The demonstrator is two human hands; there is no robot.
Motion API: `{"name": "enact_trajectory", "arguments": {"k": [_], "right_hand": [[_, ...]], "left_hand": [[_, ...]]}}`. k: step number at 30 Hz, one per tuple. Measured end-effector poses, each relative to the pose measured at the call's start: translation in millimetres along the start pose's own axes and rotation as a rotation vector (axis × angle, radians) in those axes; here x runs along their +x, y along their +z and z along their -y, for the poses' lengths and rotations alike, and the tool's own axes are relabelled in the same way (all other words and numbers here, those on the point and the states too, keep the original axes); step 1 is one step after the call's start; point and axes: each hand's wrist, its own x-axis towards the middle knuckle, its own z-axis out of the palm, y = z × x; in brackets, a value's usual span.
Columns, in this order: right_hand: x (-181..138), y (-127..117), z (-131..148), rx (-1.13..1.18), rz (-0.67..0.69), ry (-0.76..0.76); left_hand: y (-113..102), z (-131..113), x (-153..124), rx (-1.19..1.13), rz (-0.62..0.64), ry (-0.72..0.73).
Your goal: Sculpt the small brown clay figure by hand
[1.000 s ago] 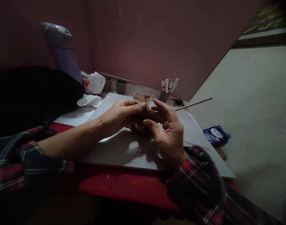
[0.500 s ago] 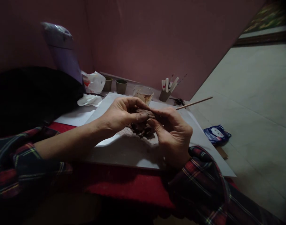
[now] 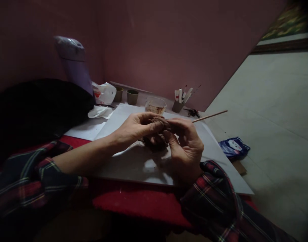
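Note:
Both hands meet above a white sheet [image 3: 133,164] on the table. My left hand [image 3: 133,129] is closed, its thumb and fingers pinching a dark brown lump of clay [image 3: 157,120]. My right hand [image 3: 185,144] is closed too, with thumb and fingertips pressed on the same lump from the right. A thin wooden stick [image 3: 209,116] juts out to the right from behind my right hand; whether the hand grips it is hidden. Beneath the fingers lies a dark, rough heap of clay [image 3: 155,145], partly covered by the hands.
Behind the hands stand a smeared clear glass [image 3: 156,106], two small olive cups [image 3: 132,97] and a holder [image 3: 177,106] with pens and brushes. Crumpled tissue [image 3: 100,112], a purple cylinder [image 3: 76,72] and dark cloth [image 3: 40,111] are at left. A blue packet [image 3: 234,148] lies at right.
The view has shifted slightly, so the background sits lower. My fingers have moved a little on the clay, and the stick lies at a flatter angle.

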Motion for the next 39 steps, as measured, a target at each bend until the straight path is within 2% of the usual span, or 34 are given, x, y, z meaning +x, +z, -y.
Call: {"name": "enact_trajectory", "arguments": {"k": [2, 6, 9, 11, 15, 21, 26, 30, 35, 39], "right_hand": [[0, 0, 1, -0.006, 0.032, -0.021], [1, 0, 1, -0.029, 0.089, 0.010], [2, 1, -1, -0.081, 0.066, 0.045], [1, 1, -3, -0.112, 0.102, 0.052], [0, 1, -4, -0.055, 0.134, 0.133], [2, 1, -2, 0.015, 0.133, 0.126], [2, 1, 0, 0.077, 0.125, 0.195], [2, 0, -2, 0.013, 0.130, 0.145], [3, 0, -3, -0.084, 0.106, 0.048], [2, -2, 0, -0.063, 0.112, 0.013]], "left_hand": [[-2, 2, 0, -0.003, 0.056, 0.007], [-4, 4, 0, 0.066, -0.060, 0.040], [-3, 2, -1, 0.083, -0.073, 0.046], [-3, 0, -2, 0.087, -0.067, 0.024], [-4, -3, -4, 0.082, -0.051, 0.013], [-3, -2, -5, 0.000, -0.062, 0.016], [-3, 1, -3, 0.100, -0.124, 0.011], [-5, 3, -1, 0.147, -0.128, 0.027], [-9, 2, 4, 0.010, -0.099, -0.087], [-10, -2, 6, -0.028, -0.077, -0.155]]}}
